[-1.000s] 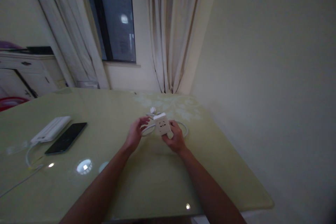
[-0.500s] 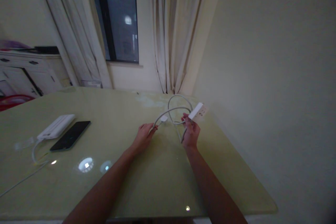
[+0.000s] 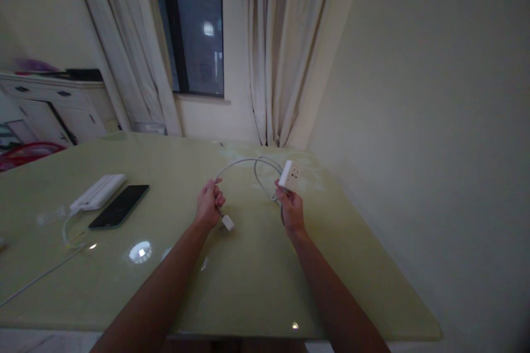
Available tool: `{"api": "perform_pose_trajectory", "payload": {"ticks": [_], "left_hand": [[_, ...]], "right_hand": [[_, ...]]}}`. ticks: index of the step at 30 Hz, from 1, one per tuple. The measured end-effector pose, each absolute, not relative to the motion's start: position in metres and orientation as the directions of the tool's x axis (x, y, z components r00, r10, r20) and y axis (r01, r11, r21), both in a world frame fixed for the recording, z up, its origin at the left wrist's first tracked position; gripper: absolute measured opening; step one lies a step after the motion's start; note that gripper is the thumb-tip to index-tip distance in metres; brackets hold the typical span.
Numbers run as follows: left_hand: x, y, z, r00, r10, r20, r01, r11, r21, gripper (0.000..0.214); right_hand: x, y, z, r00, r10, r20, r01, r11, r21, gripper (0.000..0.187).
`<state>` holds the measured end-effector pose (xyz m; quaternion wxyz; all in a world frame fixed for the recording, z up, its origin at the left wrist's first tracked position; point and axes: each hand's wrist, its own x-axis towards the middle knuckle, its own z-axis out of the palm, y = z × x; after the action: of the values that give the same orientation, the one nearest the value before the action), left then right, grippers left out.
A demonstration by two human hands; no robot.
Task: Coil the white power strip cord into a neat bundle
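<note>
My left hand [image 3: 210,204] is closed around a pale cable [image 3: 238,162] close to its end, and a small white plug [image 3: 227,223] dangles below the fist. From there the cable arches over to the right and loops behind my right hand [image 3: 291,210]. That hand is closed on a white power strip [image 3: 290,175], whose socket face is turned to the right, and on part of the cable beneath it. Both hands are held above the glossy greenish table [image 3: 256,281]. The fingers partly hide where the cable meets the strip.
To the left lie a white power bank [image 3: 98,192] with a white charging cord [image 3: 41,276] and a black phone [image 3: 119,207]. A wall [image 3: 414,149] runs along the table's right side. Curtains [image 3: 281,55] and a window stand behind; a white cabinet [image 3: 78,113] is at far left.
My left hand has moved left and lifted, drawing the cable into a wider arch; the plug now hangs below it. The power strip has turned more upright and shifted slightly left.
</note>
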<state>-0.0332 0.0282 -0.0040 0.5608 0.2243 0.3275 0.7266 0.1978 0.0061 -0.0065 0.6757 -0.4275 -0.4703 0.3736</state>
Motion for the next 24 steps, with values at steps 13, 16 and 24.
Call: {"api": "perform_pose_trajectory", "payload": {"ticks": [13,16,24], "left_hand": [[-0.087,0.002,0.031,-0.054,0.994,-0.096,-0.916,-0.011,0.400,0.022],[-0.104,-0.022,0.056,-0.020,1.000,-0.001,-0.876,-0.017,0.482,0.025],[-0.156,-0.058,0.141,-0.154,0.781,0.605,0.564,-0.434,0.703,0.034]], "right_hand": [[0.255,-0.012,0.023,0.508,0.843,0.176,-0.215,0.321,-0.922,0.041],[0.303,-0.025,0.043,0.466,0.869,0.166,-0.068,0.222,-0.973,0.039],[0.406,-0.069,0.179,0.468,0.502,0.728,0.594,0.432,-0.679,0.030]]}}
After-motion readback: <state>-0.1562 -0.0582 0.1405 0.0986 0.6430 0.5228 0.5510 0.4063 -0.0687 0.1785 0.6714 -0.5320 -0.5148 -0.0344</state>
